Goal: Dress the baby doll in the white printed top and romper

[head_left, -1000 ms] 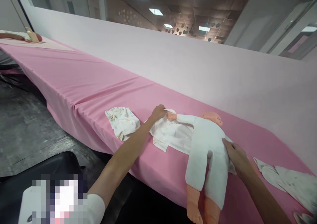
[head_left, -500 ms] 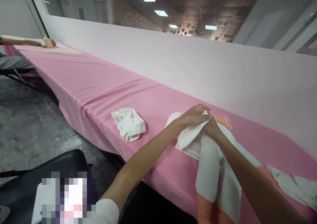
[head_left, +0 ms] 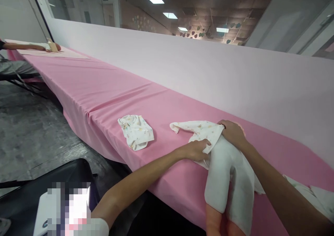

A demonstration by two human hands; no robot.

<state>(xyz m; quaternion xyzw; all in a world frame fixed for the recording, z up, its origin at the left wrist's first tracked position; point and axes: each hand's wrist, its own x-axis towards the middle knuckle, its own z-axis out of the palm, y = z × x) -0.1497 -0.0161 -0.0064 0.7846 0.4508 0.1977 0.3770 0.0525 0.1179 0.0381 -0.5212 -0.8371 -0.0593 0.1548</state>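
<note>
A baby doll (head_left: pixel 229 180) in a plain white bodysuit lies on the pink table (head_left: pixel 109 97), its bare legs hanging over the near edge. A white printed baby shirt (head_left: pixel 200 131) is drawn over its upper body, one sleeve spread out to the left. My left hand (head_left: pixel 196 149) pinches the shirt's lower edge at the doll's side. My right hand (head_left: pixel 233 133) is closed over the shirt at the doll's chest, hiding the head.
A small folded printed garment (head_left: pixel 136 131) lies left of the doll. More white clothes (head_left: pixel 317 197) lie at the right edge. A low pale partition (head_left: pixel 208 76) runs behind the table. Another person's arm (head_left: pixel 28 47) rests on the far left end. A black chair (head_left: pixel 47 187) stands near me.
The shirt, first lying open beside the doll, has been folded over the doll's chest. My right hand moved from the doll's hip up to its chest; my left hand came down to the shirt's lower edge.
</note>
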